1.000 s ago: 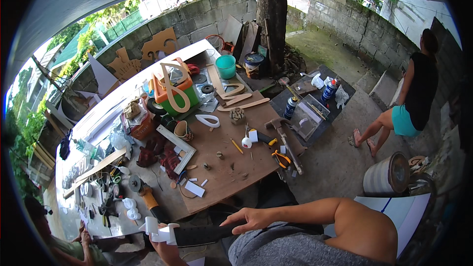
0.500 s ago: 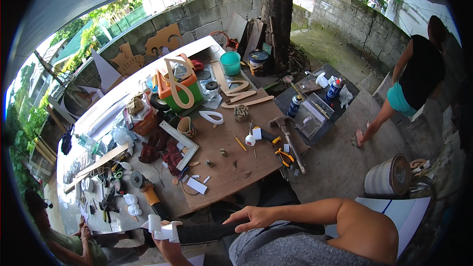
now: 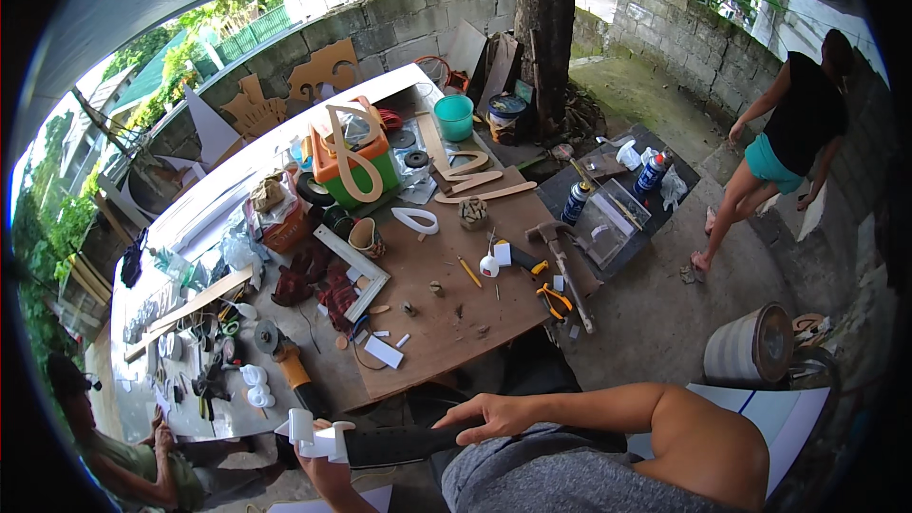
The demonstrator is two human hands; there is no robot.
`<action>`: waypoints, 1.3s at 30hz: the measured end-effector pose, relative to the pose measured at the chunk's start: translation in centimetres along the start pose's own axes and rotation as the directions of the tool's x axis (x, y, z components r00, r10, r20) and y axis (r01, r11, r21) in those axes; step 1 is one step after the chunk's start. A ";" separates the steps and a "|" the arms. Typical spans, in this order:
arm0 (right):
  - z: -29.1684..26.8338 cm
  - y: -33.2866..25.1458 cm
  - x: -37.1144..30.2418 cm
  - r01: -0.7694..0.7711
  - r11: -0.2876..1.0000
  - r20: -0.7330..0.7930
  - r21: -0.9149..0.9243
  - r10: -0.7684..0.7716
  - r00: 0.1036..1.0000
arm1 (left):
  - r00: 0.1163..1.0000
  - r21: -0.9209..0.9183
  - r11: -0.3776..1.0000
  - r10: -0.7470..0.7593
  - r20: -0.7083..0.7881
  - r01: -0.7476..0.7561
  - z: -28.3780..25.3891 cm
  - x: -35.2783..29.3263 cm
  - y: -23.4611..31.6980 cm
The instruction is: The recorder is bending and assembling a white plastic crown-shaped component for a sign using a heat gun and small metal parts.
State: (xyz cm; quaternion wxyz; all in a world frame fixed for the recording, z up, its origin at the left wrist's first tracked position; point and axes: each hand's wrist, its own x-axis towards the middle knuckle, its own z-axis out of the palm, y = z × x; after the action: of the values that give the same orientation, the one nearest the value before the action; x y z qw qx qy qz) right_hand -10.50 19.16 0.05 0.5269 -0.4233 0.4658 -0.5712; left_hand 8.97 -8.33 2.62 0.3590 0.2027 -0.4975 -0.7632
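At the lower edge my left hand [image 3: 328,480] is closed around a white cut-out piece [image 3: 330,441] with curved edges. A long, flat black tool [image 3: 389,448] lies with its far end against that piece; its exact kind is not clear. My right hand [image 3: 494,415] is closed over the other end of the black tool, fingers pointing left. Both hands are in front of the table's near edge, close to my grey shirt. An angle grinder [image 3: 290,370] with an orange body lies on the table just beyond my left hand.
The brown board [image 3: 446,342] on the table bears a hammer [image 3: 560,271], yellow-handled pliers [image 3: 553,302], a pencil [image 3: 469,272] and a white frame corner [image 3: 361,275]. An orange-green toolbox [image 3: 351,166] stands behind. One person [image 3: 793,133] is at right, another [image 3: 123,456] at lower left.
The table scene has shifted slightly in view. The person at right has changed stance, with arms now lower and apart. My hands keep nearly the same hold on the white piece and black tool.
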 end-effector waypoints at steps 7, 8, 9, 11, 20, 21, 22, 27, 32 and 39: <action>-0.1 -0.1 0.0 -0.022 1.000 0.018 -0.004 0.022 1.000 | 1.000 0.042 0.999 0.007 -0.021 -0.006 0.4 -0.2 0.4; -0.1 -0.1 0.0 -0.023 1.000 0.017 0.004 0.023 1.000 | 1.000 0.044 0.999 0.009 -0.006 -0.009 0.3 -0.2 0.4; -0.1 -0.1 0.0 -0.023 1.000 0.018 0.004 0.023 1.000 | 1.000 0.045 0.999 0.009 -0.007 -0.009 0.3 -0.2 0.4; -0.1 -0.2 0.0 -0.031 0.999 0.019 -0.006 0.031 0.999 | 1.000 0.041 0.999 0.007 -0.017 -0.006 0.2 -0.2 0.3; -0.2 -1.0 0.1 -0.061 0.998 0.027 0.030 0.060 0.998 | 0.999 0.021 1.000 0.020 0.041 -0.021 0.2 0.1 0.5; -0.2 -1.2 0.1 -0.060 0.998 0.027 0.030 0.059 0.998 | 0.999 0.022 1.000 0.020 0.041 -0.021 0.2 0.2 0.5; -0.2 -1.5 0.1 -0.069 0.997 0.030 0.037 0.068 0.997 | 1.000 0.016 1.000 0.017 0.019 -0.017 0.2 0.1 0.4; -0.2 -1.2 0.1 -0.050 0.998 0.029 0.022 0.050 0.998 | 0.999 0.012 1.000 0.010 0.037 -0.010 -0.7 0.4 0.2; -0.2 -0.7 0.1 0.001 1.000 0.019 -0.010 0.000 1.000 | 1.000 -0.010 1.000 -0.013 0.025 0.014 -1.0 0.4 0.0; -0.2 -0.6 0.2 -0.013 1.000 0.024 -0.004 0.014 1.000 | 0.996 -0.039 0.999 -0.004 0.088 0.008 -1.2 0.4 -0.1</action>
State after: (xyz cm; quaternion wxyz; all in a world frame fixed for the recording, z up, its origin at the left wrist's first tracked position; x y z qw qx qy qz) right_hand -10.85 19.00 0.58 0.5356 -0.4281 0.4633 -0.5615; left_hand 9.46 -9.39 1.98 0.3384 0.1632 -0.4970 -0.7822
